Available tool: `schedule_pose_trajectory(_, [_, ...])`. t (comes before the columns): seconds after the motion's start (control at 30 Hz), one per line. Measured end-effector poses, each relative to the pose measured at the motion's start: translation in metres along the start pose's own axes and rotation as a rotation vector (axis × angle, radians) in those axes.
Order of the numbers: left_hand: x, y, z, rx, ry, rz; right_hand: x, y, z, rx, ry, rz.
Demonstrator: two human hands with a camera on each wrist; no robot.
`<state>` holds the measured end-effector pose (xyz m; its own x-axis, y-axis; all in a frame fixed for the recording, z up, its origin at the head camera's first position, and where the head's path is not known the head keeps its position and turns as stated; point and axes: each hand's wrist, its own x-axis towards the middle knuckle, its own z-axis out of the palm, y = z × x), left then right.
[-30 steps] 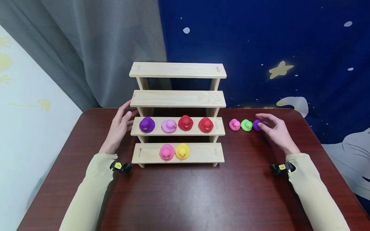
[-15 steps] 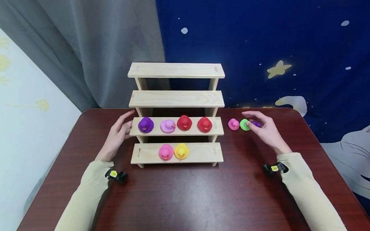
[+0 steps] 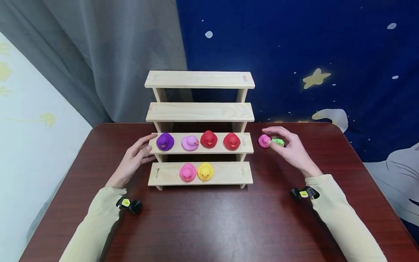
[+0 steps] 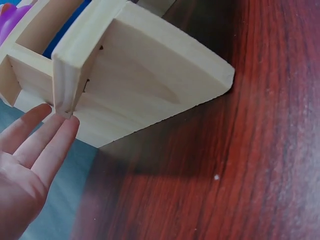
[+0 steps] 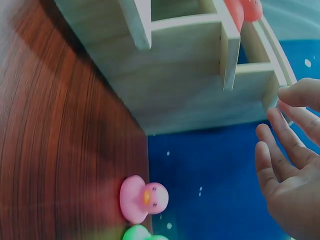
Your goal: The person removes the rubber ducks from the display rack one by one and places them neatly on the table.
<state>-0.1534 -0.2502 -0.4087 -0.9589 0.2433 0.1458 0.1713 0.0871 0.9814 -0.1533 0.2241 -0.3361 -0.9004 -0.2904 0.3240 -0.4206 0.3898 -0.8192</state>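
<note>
At the left end of a stepped wooden shelf (image 3: 199,112), my left hand (image 3: 131,163) touches a board's edge with extended fingertips, as the left wrist view shows. To the right of the shelf my right hand (image 3: 292,153) hovers over small rubber ducks on the table. Its fingers are relaxed and hold nothing. Closest to its fingertips in the head view is a pink rubber duck (image 3: 263,141). A green rubber duck (image 3: 279,142) shows partly between thumb and fingers. The small purple duck is hidden from view.
The second step carries a purple duck (image 3: 165,142), a lilac duck (image 3: 190,143) and two red ducks (image 3: 208,139). On the lowest step sit a pink duck (image 3: 188,173) and a yellow duck (image 3: 205,171). Curtains (image 3: 294,54) hang behind the brown table (image 3: 209,225).
My right hand has moved left, from the small purple duck past the green one to the pink one. My left hand has slid slightly toward me along the shelf's left side. No duck was lifted.
</note>
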Motion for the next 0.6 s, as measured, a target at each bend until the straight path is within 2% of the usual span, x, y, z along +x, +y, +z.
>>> schedule_pose_trajectory(0.17, [0.000,-0.001,0.001,-0.021,-0.009,0.010,0.001,-0.008,0.009,0.011,-0.025,0.007])
schedule_pose_trajectory(0.33, [0.000,-0.002,0.002,-0.021,-0.010,0.015,0.004,-0.016,0.020,0.047,-0.052,-0.026])
schedule_pose_trajectory(0.6, [0.000,-0.005,0.003,-0.020,0.009,0.023,0.012,-0.027,0.031,0.083,-0.103,-0.031])
